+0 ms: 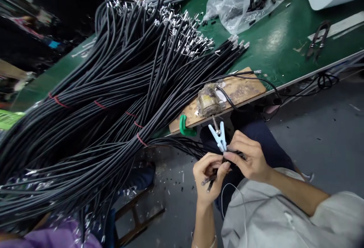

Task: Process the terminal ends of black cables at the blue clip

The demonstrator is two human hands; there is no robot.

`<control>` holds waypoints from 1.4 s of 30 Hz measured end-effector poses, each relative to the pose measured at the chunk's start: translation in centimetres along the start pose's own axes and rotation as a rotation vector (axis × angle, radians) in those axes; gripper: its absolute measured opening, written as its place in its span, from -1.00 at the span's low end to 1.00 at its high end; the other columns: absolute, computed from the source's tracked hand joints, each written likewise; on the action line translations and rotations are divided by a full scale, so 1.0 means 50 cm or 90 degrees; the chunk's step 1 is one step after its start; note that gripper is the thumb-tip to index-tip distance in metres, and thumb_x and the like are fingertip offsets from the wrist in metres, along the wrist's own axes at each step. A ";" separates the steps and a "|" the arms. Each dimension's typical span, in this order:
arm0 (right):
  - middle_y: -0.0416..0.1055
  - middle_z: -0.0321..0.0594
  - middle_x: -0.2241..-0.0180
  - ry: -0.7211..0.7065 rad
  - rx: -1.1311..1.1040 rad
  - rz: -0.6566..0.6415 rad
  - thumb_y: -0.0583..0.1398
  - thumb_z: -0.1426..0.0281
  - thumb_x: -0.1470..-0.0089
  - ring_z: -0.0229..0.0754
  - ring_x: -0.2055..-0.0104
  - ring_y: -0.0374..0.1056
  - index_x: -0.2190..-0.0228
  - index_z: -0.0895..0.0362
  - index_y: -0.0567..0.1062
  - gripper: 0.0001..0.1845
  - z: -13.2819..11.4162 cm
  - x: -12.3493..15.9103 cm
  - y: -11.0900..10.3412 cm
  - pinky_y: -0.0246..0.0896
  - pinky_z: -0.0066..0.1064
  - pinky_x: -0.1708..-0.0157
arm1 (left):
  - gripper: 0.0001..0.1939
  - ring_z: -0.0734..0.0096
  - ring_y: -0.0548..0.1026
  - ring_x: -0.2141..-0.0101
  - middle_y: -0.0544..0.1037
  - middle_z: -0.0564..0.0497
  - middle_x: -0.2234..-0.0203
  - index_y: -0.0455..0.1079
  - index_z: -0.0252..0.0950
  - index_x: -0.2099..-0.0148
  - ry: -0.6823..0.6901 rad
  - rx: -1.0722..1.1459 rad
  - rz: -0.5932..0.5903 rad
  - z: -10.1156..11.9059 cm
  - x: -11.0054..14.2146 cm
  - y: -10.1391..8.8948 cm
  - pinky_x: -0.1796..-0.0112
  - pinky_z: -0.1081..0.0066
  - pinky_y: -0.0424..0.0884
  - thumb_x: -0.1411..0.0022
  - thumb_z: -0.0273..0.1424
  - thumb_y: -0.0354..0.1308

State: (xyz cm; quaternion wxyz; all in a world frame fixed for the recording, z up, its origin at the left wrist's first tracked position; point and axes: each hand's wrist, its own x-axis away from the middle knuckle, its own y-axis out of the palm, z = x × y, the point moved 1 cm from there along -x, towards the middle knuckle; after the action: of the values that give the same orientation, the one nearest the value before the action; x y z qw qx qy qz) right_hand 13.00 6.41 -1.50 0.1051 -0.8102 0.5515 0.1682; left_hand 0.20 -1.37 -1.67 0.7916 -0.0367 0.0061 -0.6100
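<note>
Low in front of the table edge, my left hand (209,176) is closed around black cable, whose short ends (209,182) poke out beneath the fingers. My right hand (250,157) pinches the dark cable close beside the left fingertips; the exact grip point is partly hidden by the fingers. Just above both hands is a light blue clothespin-like clip (218,136), on the metal shaft (215,122) of a small tape-wrapped motor (209,99). That motor sits on a wooden board (247,87), with a green clamp (186,125) at the board's front edge.
Large bundles of black cables (113,77), tied with red bands, cover the left of the green table (275,43). A plastic bag (236,1) with small black pieces lies at the back. Thread snips (318,41) rest at right. A purple-clothed person (57,236) is at lower left.
</note>
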 end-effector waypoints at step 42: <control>0.38 -0.36 0.53 0.382 -0.627 -0.193 0.39 0.42 0.16 -0.38 0.51 0.26 0.41 0.16 0.39 -0.71 0.034 -0.047 -0.014 0.15 -0.54 0.49 | -0.89 0.52 0.41 0.49 0.46 0.06 0.53 0.46 -0.31 0.43 0.112 0.028 -0.057 0.021 -0.036 0.005 0.44 0.53 0.32 -0.08 -0.46 0.34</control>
State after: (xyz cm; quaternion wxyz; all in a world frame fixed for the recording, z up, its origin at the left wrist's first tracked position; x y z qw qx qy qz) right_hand 12.59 9.28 -2.18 -0.4209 -0.8452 0.2926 0.1512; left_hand 0.04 0.51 -0.72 0.7603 0.0345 0.0606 -0.6458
